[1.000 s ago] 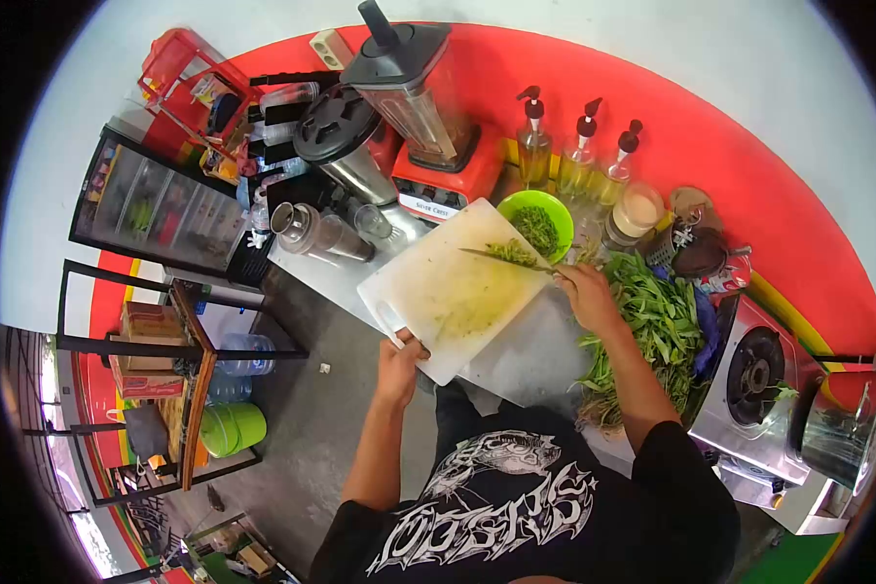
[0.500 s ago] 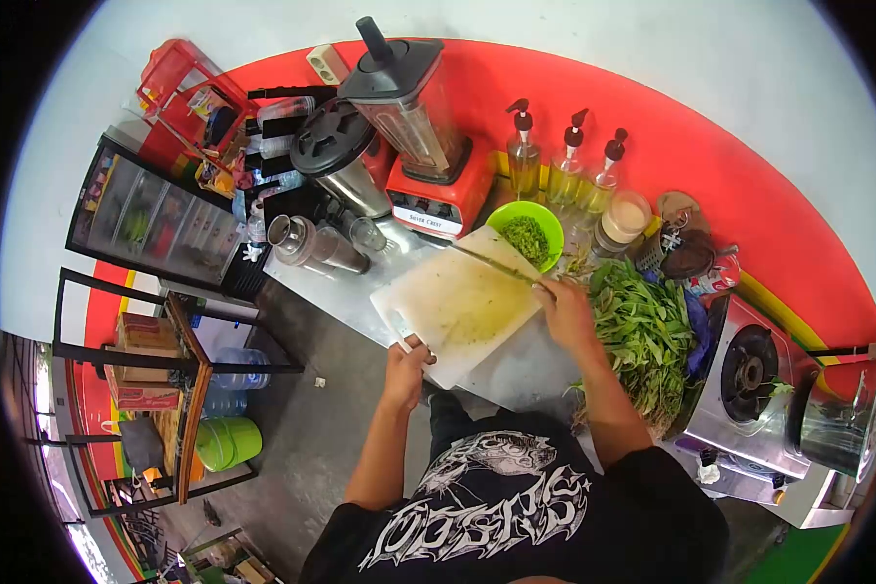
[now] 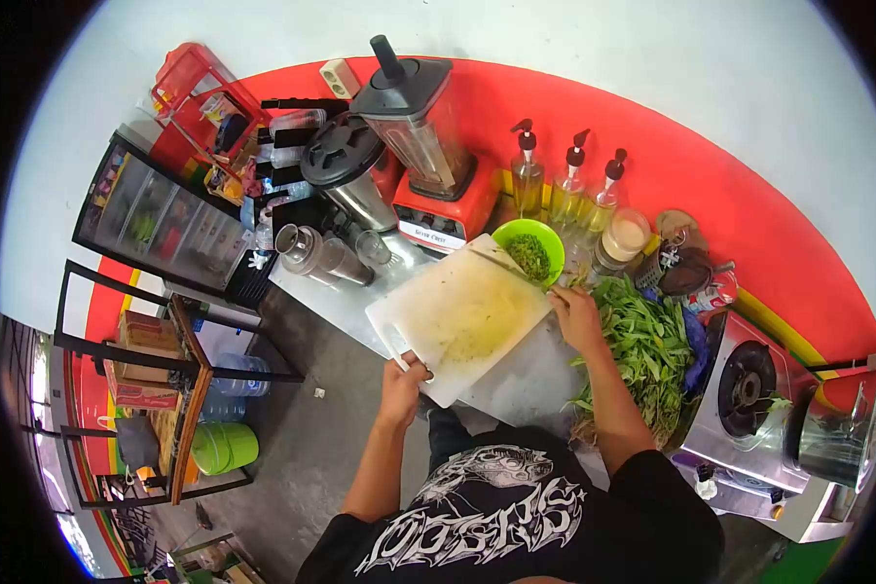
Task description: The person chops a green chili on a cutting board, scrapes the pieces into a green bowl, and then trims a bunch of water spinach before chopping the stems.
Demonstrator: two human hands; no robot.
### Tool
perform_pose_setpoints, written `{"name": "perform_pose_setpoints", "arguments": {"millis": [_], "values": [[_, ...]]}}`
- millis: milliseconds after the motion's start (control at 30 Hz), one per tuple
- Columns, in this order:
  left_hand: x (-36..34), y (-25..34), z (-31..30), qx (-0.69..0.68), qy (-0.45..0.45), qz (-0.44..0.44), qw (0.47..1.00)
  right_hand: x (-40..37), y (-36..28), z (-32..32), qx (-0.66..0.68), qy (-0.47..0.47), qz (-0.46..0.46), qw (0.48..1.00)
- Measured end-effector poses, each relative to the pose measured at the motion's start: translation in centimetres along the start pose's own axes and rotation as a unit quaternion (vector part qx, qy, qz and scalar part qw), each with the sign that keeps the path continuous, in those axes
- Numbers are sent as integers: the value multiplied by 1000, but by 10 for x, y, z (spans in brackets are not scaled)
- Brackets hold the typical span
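Note:
My left hand (image 3: 403, 386) is closed around the handle edge of a white cutting board (image 3: 438, 311), which is tilted over the steel counter. Yellow-green stain and bits of green mark the board's surface. In my right hand (image 3: 576, 316) is a knife (image 3: 501, 260), its blade lying along the board's far edge. Just beyond that edge sits a bright green bowl (image 3: 556, 243) holding chopped greens (image 3: 528, 257). A heap of leafy greens with roots (image 3: 642, 346) lies to the right of my right hand.
A red blender (image 3: 428, 209) stands behind the board, with a steel blender jar (image 3: 346, 165) and metal shakers (image 3: 307, 251) to its left. Pump bottles (image 3: 566, 185) line the wall. To the right is a gas stove (image 3: 745, 409) with a steel pot (image 3: 842, 433).
The board has tilted and shifted slightly, with the knife still at its far edge by the bowl. The whole view has also shifted a little.

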State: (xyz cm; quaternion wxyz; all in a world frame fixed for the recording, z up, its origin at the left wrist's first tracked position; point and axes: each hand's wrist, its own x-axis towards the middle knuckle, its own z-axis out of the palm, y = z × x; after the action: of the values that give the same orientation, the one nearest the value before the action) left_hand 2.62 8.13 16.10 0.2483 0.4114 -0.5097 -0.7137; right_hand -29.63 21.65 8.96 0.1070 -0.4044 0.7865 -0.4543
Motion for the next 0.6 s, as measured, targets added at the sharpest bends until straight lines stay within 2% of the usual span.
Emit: {"name": "perform_pose_setpoints", "arguments": {"millis": [100,167,233,267,300,400,467,600], "values": [[-8,5,0,-33,9,3,999,13,9,-4,-44,50,-25,998],[-7,-2,-7,-27,9,2,1000,13,5,-7,-58,47,1,997],[-8,-2,-8,-23,7,2,1000,11,-11,-13,-10,38,36,999],[-9,-2,-7,-16,10,2,1000,7,-9,-9,-13,47,-4,999],[-10,0,-5,-10,14,1,1000,1,-13,-9,-13,45,-3,999],[-10,1,-2,2,21,13,1000,-17,-51,-13,82,-19,13,996],[-11,1,1,1,53,6,999,-30,-55,-7,97,-41,2,994],[-10,2,-3,-23,52,14,998,-40,-58,-6,98,-67,-12,993]]}}
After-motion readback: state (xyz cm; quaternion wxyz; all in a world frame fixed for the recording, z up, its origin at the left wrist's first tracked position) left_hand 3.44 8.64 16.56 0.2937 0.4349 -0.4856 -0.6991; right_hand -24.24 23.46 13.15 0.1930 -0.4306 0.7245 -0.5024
